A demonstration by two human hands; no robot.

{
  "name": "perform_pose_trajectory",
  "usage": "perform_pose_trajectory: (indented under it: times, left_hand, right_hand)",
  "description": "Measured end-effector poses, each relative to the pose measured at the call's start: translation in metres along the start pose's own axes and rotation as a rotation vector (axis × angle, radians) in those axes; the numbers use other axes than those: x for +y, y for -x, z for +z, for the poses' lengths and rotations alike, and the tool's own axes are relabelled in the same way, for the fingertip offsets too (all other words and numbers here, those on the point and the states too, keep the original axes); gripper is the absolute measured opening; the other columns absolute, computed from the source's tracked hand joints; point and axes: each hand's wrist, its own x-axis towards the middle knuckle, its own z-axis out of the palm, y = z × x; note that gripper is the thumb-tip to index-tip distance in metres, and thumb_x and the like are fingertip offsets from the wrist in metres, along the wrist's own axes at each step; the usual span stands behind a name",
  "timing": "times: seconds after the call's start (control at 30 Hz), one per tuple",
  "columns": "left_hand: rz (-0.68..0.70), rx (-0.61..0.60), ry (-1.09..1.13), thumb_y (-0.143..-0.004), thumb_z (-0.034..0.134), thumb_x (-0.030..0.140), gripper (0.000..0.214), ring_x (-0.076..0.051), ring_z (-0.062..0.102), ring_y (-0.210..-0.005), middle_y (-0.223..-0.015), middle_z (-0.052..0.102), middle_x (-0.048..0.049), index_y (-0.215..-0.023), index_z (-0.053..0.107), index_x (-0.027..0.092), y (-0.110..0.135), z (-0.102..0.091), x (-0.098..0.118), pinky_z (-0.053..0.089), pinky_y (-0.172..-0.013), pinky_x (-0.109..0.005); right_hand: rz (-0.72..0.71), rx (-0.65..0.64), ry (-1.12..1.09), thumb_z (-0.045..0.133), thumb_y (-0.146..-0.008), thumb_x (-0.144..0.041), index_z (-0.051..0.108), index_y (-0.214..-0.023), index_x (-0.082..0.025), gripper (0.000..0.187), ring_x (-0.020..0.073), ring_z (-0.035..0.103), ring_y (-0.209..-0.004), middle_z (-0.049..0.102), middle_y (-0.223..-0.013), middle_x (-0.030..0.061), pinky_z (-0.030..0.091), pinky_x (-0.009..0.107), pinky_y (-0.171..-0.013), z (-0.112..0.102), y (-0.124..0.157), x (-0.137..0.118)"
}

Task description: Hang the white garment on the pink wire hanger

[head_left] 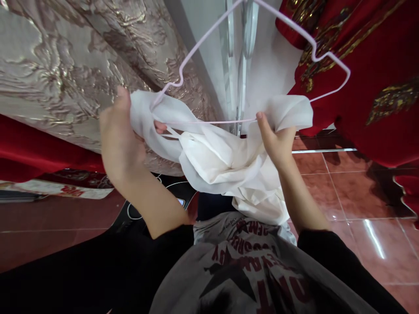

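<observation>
A thin pink wire hanger (201, 40) spans the upper middle, its lower bar running level across a white sheer garment (209, 157). The cloth hangs in loose folds in front of my body, draped over both ends of the hanger. My left hand (121, 139), somewhat blurred, grips the garment at the hanger's left end, with a fingertip showing beneath the sheer layer. On the other side my right hand (278, 141) is closed on the cloth, thumb over the end of the bar's visible stretch. Its other fingers are hidden behind the fabric.
Shiny embossed beige fabric (65, 65) hangs at the left. Red cloth with gold sequins (366, 87) hangs at the right. Clear or white hangers (242, 56) hang against the pale wall between them. A dark surface with a white cable (131, 211) lies low at left, over red floor tiles (353, 192).
</observation>
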Motion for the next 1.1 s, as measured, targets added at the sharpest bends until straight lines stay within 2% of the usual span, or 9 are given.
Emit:
perform_pose_trajectory:
  times: [0.1,0.2,0.33,0.5,0.6,0.67,0.73,0.93,1.1]
  left_hand:
    - [0.182,0.05,-0.147,-0.105,0.052,0.029,0.034,-0.017,0.062,-0.052,-0.067,0.065,-0.003,-0.075,0.065,0.017,0.004,0.021,0.01,0.054,-0.048,-0.03]
    - [0.265,0.098,-0.138,-0.1,0.063,0.03,0.019,-0.014,0.066,-0.058,-0.091,0.067,-0.0023,-0.096,0.061,0.012,0.002,0.049,0.004,0.052,-0.05,-0.025]
    - [0.324,-0.113,-0.476,-0.093,0.077,0.024,0.017,-0.014,0.061,-0.072,-0.081,0.067,-0.0021,-0.096,0.068,0.01,-0.014,0.071,-0.022,0.049,-0.066,-0.022]
    - [0.504,-0.116,-0.512,-0.098,0.065,0.008,0.015,-0.011,0.047,-0.075,-0.072,0.056,0.0028,-0.083,0.069,0.007,-0.024,0.067,-0.035,0.038,-0.075,-0.018]
    - [0.474,-0.134,-0.543,-0.098,0.065,0.008,0.019,-0.01,0.04,-0.072,-0.07,0.05,0.003,-0.079,0.067,0.006,-0.026,0.062,-0.027,0.034,-0.072,-0.018]
    - [0.444,-0.168,-0.545,-0.095,0.068,0.006,0.014,-0.011,0.04,-0.072,-0.07,0.051,0.0032,-0.08,0.069,0.007,-0.028,0.06,-0.023,0.034,-0.071,-0.018]
    - [0.462,-0.201,-0.566,-0.094,0.068,0.005,0.01,-0.011,0.043,-0.073,-0.071,0.054,0.003,-0.084,0.071,0.007,-0.03,0.06,-0.023,0.036,-0.071,-0.018]
    - [0.581,-0.241,-0.627,-0.101,0.061,0.016,0.019,-0.013,0.05,-0.072,-0.075,0.062,0.0006,-0.088,0.072,0.007,-0.036,0.058,-0.033,0.038,-0.069,-0.021]
    - [0.556,-0.259,-0.589,-0.101,0.062,0.015,0.018,-0.013,0.05,-0.072,-0.076,0.064,0.0008,-0.089,0.074,0.008,-0.031,0.061,-0.034,0.039,-0.071,-0.021]
  right_hand:
    - [-0.032,-0.003,0.026,0.066,-0.087,-0.055,0.064,-0.102,-0.019,0.039,0.0172,0.065,-0.104,0.065,-0.106,0.0082,0.054,0.041,-0.11,0.003,0.002,-0.002]
    - [-0.045,0.003,0.031,0.065,-0.089,-0.054,0.065,-0.103,-0.02,0.037,0.016,0.065,-0.104,0.065,-0.107,0.0077,0.055,0.039,-0.108,0.002,0.003,-0.002]
    - [-0.009,0.023,0.008,0.067,-0.086,-0.055,0.065,-0.102,-0.018,0.04,0.0163,0.065,-0.106,0.066,-0.108,0.0079,0.054,0.039,-0.109,-0.006,-0.001,0.001]
    - [0.03,-0.043,-0.033,0.066,-0.086,-0.056,0.067,-0.102,-0.017,0.042,0.0152,0.066,-0.101,0.068,-0.104,0.0067,0.054,0.04,-0.109,-0.021,-0.009,-0.01]
    - [0.117,-0.125,-0.141,0.066,-0.086,-0.054,0.069,-0.105,-0.019,0.04,0.0087,0.054,-0.065,0.07,-0.093,0.0042,0.058,0.034,-0.079,-0.037,-0.015,-0.019]
    - [0.214,-0.087,-0.212,0.068,-0.083,-0.05,0.07,-0.1,-0.021,0.033,0.0046,0.031,-0.05,0.071,-0.087,0.003,0.043,0.028,-0.053,-0.055,-0.021,-0.018]
    - [0.322,-0.001,-0.238,0.07,-0.079,-0.041,0.069,-0.093,-0.022,0.024,0.0033,0.019,-0.048,0.073,-0.085,0.0029,0.023,0.026,-0.044,-0.078,-0.032,-0.008]
    - [0.616,0.102,-0.146,0.056,-0.079,-0.01,0.065,-0.078,-0.012,0.01,0.0009,0.026,-0.044,0.074,-0.087,0.0136,0.01,0.028,-0.043,-0.131,-0.08,0.012]
    - [0.399,0.087,-0.053,0.055,-0.08,-0.002,0.06,-0.074,-0.013,0.013,0.0002,0.044,-0.047,0.069,-0.071,0.0018,0.011,0.023,-0.045,-0.127,-0.112,-0.047]
